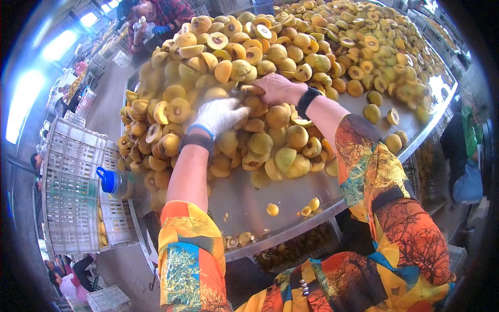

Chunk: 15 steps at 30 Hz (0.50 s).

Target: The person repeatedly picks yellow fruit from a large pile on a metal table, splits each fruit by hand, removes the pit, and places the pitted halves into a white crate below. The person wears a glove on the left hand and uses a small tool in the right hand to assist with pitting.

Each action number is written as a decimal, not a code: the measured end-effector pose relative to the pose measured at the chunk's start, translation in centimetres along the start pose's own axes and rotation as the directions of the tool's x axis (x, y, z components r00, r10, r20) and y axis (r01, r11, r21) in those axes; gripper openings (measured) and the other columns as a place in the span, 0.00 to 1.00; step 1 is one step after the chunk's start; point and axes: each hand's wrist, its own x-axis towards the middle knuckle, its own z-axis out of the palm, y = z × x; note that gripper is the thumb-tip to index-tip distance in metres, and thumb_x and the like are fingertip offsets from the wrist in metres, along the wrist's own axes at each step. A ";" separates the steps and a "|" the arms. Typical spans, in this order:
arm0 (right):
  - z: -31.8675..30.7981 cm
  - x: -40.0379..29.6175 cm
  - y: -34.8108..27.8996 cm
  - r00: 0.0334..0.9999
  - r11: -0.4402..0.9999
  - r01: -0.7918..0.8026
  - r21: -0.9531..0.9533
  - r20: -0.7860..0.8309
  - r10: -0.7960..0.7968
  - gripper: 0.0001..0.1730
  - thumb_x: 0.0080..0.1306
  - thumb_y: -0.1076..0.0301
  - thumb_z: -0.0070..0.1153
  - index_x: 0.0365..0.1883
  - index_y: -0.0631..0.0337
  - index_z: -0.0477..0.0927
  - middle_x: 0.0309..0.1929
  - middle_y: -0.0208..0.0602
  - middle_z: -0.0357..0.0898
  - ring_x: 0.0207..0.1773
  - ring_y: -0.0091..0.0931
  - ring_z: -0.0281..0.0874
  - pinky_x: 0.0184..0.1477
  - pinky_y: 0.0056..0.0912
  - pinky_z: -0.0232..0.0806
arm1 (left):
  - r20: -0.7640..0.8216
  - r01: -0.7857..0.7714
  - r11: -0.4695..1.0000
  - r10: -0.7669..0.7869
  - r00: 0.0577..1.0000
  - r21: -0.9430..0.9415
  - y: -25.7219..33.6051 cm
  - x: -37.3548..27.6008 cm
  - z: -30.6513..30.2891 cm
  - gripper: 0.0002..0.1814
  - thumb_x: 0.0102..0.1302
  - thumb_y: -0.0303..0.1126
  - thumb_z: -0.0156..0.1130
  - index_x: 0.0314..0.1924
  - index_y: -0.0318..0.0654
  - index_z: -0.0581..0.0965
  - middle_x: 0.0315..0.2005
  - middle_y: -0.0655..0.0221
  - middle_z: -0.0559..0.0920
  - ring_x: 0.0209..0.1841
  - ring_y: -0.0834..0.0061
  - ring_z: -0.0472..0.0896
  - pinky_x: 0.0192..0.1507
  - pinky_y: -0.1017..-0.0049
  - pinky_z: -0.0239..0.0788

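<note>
My left hand (pixel 220 115), in a white knit glove with a blue cuff edge, is in among the heaped fruit with its fingers bent. Whether it grips a piece is hidden. Just beyond and to the right, my bare right hand (pixel 275 89) is closed on a small tan object (pixel 251 90), too unclear to name. Both hands are close together over a large heap of yellow stone fruit, probably peaches (pixel 276 117). Many are cut in half; some halves, such as the cut half (pixel 217 40), show a brown pit or pit hollow. Dark bands circle both wrists.
The heap lies on a metal table (pixel 249 195) with a raised front rim (pixel 288 238). Small yellow fruits (pixel 272 209) and scraps lie near that rim. Plastic crates (pixel 72 187) and a blue-capped jug (pixel 109 181) stand left. Another person (pixel 163 15) is across the table.
</note>
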 end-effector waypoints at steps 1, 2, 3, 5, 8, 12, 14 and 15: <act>-0.2 -0.4 -0.5 0.999 1.000 -0.016 0.002 0.037 0.016 0.17 0.47 0.67 0.55 0.36 0.63 0.76 0.35 0.47 0.79 0.44 0.41 0.75 0.46 0.41 0.66 | -0.036 -0.004 1.000 0.005 0.999 0.005 0.2 -0.6 0.3 0.30 0.60 0.58 0.47 0.52 0.42 0.73 0.48 0.57 0.77 0.53 0.59 0.73 0.55 0.67 0.63; -0.5 -1.0 -0.8 0.999 1.000 -0.020 0.016 0.037 0.019 0.17 0.46 0.67 0.55 0.36 0.63 0.76 0.35 0.48 0.78 0.44 0.41 0.75 0.46 0.41 0.66 | 0.015 -0.024 1.000 0.024 1.000 0.000 0.5 -0.9 0.2 0.29 0.59 0.58 0.48 0.49 0.44 0.75 0.46 0.58 0.78 0.51 0.59 0.74 0.52 0.66 0.65; -0.7 -1.9 -1.0 0.999 0.999 -0.023 0.031 0.038 0.022 0.17 0.46 0.67 0.55 0.36 0.63 0.76 0.35 0.48 0.78 0.44 0.41 0.75 0.46 0.41 0.66 | -0.021 -0.040 0.998 0.041 0.999 0.047 1.0 -1.4 0.4 0.28 0.59 0.58 0.48 0.47 0.44 0.75 0.44 0.59 0.79 0.49 0.59 0.75 0.51 0.66 0.66; -0.2 -3.7 -1.3 1.000 0.998 0.014 0.064 -0.001 -0.014 0.18 0.45 0.68 0.54 0.38 0.61 0.76 0.33 0.49 0.78 0.42 0.42 0.75 0.45 0.42 0.66 | -0.075 -0.068 0.994 0.075 0.994 0.088 2.1 -2.5 1.6 0.27 0.58 0.58 0.49 0.43 0.43 0.77 0.39 0.58 0.80 0.44 0.57 0.77 0.46 0.64 0.68; -0.4 -6.2 -2.9 0.992 0.997 -0.012 0.078 0.123 0.002 0.22 0.44 0.69 0.53 0.42 0.58 0.76 0.31 0.47 0.78 0.40 0.43 0.76 0.42 0.41 0.67 | -0.112 -0.070 0.997 0.074 0.991 0.040 4.0 -5.4 2.8 0.24 0.54 0.55 0.53 0.38 0.44 0.78 0.33 0.59 0.81 0.40 0.58 0.79 0.42 0.61 0.70; 1.8 -11.7 -5.8 0.963 0.995 0.003 0.095 0.267 -0.029 0.31 0.45 0.71 0.53 0.52 0.54 0.73 0.37 0.47 0.78 0.43 0.41 0.75 0.46 0.39 0.67 | -0.069 -0.113 0.988 0.120 0.990 0.101 6.5 -10.3 7.3 0.22 0.52 0.53 0.55 0.37 0.45 0.78 0.33 0.62 0.82 0.39 0.61 0.79 0.44 0.64 0.70; 2.7 -14.3 -7.9 0.976 1.000 -0.005 -0.002 0.220 0.005 0.27 0.48 0.72 0.51 0.51 0.57 0.73 0.36 0.47 0.78 0.43 0.42 0.75 0.45 0.40 0.67 | -0.031 -0.044 0.999 0.043 0.999 -0.029 6.8 -13.2 9.4 0.27 0.54 0.56 0.55 0.45 0.44 0.76 0.40 0.57 0.80 0.45 0.58 0.77 0.47 0.64 0.68; 2.9 -14.8 -8.5 0.967 0.999 -0.033 -0.033 0.252 0.041 0.27 0.49 0.72 0.51 0.51 0.58 0.72 0.37 0.46 0.78 0.44 0.42 0.75 0.46 0.40 0.67 | -0.020 0.008 0.986 -0.011 1.000 -0.164 6.8 -14.8 10.2 0.31 0.53 0.56 0.56 0.52 0.45 0.71 0.45 0.56 0.78 0.49 0.57 0.75 0.51 0.65 0.66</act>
